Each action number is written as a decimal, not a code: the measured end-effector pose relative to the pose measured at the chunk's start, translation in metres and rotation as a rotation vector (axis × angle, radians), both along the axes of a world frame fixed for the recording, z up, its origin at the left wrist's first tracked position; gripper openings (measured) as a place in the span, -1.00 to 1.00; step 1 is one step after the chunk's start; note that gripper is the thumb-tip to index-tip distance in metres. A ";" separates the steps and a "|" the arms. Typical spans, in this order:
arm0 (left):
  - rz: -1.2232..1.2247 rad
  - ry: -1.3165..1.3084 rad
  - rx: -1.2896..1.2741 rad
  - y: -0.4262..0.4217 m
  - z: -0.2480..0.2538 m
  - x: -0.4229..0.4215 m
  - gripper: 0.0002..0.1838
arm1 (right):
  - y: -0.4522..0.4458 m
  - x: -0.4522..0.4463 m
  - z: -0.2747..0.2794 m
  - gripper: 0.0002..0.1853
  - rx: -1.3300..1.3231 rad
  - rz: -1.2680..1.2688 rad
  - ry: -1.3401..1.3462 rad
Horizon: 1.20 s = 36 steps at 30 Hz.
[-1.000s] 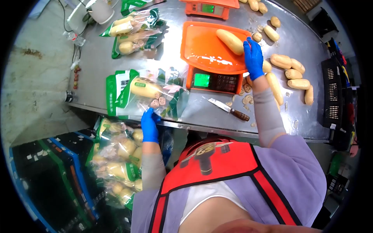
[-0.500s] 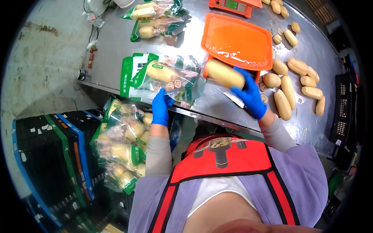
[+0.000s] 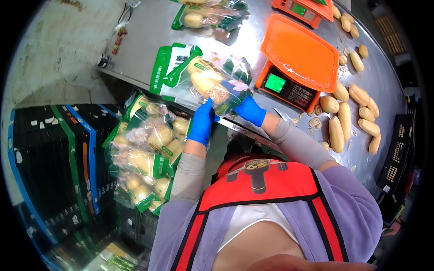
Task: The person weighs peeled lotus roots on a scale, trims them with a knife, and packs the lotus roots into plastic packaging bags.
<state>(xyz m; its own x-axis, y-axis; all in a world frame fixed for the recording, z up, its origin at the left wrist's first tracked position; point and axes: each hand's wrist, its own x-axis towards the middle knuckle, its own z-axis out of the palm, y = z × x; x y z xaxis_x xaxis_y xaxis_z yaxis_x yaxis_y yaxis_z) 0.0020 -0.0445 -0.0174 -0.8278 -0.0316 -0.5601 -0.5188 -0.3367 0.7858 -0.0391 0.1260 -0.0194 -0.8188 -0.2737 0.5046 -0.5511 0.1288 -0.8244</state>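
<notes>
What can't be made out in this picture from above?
Head view:
- Right hand: fingertips obscured by the lotus root bag.
- Near scale: display digits too small to read.
- Far scale: partly cut off by the top edge.

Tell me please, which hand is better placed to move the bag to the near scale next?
Probably the right: the right hand is at the side of the bag facing the near scale; the left hand is farther from it.
</notes>
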 end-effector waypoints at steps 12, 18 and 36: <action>-0.220 0.007 -0.058 -0.004 0.008 0.016 -0.89 | -0.027 -0.012 -0.008 -0.63 0.503 0.081 -0.361; -0.216 0.031 -0.003 0.002 0.018 0.010 -0.85 | -0.045 -0.035 -0.111 -0.71 0.370 0.293 -0.297; -0.273 0.582 0.218 0.058 0.172 -0.045 -0.72 | 0.112 0.029 0.090 -0.02 -0.032 -0.276 -0.098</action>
